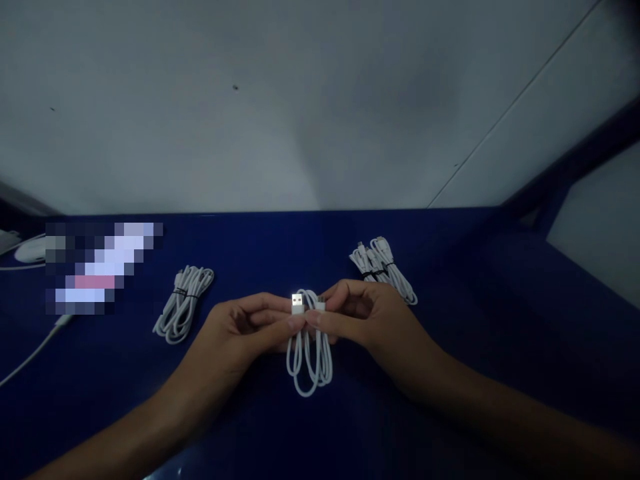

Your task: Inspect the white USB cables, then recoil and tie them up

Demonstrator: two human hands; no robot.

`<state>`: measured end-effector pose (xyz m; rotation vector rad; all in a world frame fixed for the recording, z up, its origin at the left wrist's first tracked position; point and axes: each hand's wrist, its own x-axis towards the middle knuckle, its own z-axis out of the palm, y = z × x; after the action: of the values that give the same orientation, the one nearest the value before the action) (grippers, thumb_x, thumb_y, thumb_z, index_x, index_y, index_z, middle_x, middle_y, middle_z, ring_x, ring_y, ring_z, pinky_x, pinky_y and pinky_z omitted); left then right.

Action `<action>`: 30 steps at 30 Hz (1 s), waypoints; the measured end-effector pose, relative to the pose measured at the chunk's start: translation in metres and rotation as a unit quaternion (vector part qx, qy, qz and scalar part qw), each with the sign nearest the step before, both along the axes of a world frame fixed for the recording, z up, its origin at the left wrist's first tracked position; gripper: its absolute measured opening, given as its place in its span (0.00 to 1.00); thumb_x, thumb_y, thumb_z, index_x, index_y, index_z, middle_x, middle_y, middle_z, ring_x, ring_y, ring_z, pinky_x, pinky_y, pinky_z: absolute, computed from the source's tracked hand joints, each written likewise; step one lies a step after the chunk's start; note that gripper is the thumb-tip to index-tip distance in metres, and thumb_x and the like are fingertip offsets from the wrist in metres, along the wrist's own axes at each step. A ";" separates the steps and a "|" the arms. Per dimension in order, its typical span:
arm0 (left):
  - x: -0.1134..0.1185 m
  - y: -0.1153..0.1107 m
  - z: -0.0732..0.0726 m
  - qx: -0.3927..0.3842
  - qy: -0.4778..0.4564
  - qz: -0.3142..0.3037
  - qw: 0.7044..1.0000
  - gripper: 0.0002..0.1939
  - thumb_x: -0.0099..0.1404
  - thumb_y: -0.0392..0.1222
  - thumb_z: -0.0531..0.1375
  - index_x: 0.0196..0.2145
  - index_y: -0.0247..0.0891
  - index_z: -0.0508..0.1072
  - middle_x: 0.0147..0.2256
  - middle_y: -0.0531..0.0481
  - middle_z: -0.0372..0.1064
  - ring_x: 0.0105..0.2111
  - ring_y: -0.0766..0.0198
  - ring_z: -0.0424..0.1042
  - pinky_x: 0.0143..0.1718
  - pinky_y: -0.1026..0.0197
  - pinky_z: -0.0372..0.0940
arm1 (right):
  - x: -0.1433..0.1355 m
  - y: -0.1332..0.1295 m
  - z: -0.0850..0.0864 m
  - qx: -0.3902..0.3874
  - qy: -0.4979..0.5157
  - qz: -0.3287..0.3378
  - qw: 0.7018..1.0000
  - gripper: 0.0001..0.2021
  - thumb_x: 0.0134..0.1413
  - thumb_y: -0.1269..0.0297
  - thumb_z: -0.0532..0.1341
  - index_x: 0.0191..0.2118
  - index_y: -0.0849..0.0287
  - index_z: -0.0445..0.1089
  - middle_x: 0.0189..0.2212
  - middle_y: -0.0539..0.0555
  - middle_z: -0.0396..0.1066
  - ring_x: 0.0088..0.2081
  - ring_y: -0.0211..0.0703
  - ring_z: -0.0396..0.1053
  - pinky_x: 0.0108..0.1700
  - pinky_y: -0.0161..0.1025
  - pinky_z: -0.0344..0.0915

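A white cable [307, 373] hangs in loops between my two hands, above the blue table [260, 240]. My left hand [250, 327] pinches it near its USB plug, which points up. My right hand [357, 313] grips the loops beside a second plug, thumb close to the left thumb. Left of my hands lies a coiled white cable bundle [184, 305] with a black tie. Beyond my right hand are more tied white cables [397, 270], partly hidden by that hand.
A pixelated bright device [113, 260] lies at the left with a white cord [31, 360] leading from it. Near it is a white rounded object [33, 250]. A pale wall [300, 120] rises behind the table; a blue frame stands at the right.
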<state>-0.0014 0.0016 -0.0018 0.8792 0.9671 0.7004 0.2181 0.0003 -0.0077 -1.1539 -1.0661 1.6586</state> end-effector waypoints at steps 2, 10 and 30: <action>0.000 0.000 0.000 0.007 0.000 -0.005 1.000 0.10 0.72 0.36 0.70 0.50 0.41 0.87 0.42 0.45 0.88 0.39 0.60 0.86 0.46 0.62 0.77 | 0.000 0.000 0.001 -0.002 0.003 -0.002 1.000 0.14 0.51 0.63 0.82 0.28 0.56 0.77 0.31 0.50 0.83 0.32 0.37 0.79 0.39 0.34 0.75; 0.004 0.001 0.005 0.019 0.015 -0.001 1.000 0.08 0.70 0.36 0.72 0.46 0.41 0.88 0.39 0.47 0.88 0.37 0.61 0.86 0.43 0.64 0.76 | 0.001 0.000 0.003 0.006 -0.014 0.008 1.000 0.14 0.54 0.58 0.81 0.29 0.57 0.78 0.33 0.53 0.84 0.34 0.38 0.80 0.40 0.35 0.77; 0.003 -0.002 0.006 0.012 0.022 -0.001 1.000 0.08 0.69 0.38 0.73 0.46 0.41 0.88 0.40 0.46 0.88 0.38 0.60 0.85 0.43 0.64 0.75 | 0.002 -0.001 0.004 0.014 -0.023 0.016 1.000 0.14 0.55 0.58 0.80 0.29 0.56 0.78 0.32 0.51 0.82 0.34 0.40 0.79 0.40 0.39 0.77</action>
<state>0.0020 -0.0004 0.0043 0.9195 0.9989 0.6936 0.2198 -0.0006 -0.0040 -1.1676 -1.1374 1.6434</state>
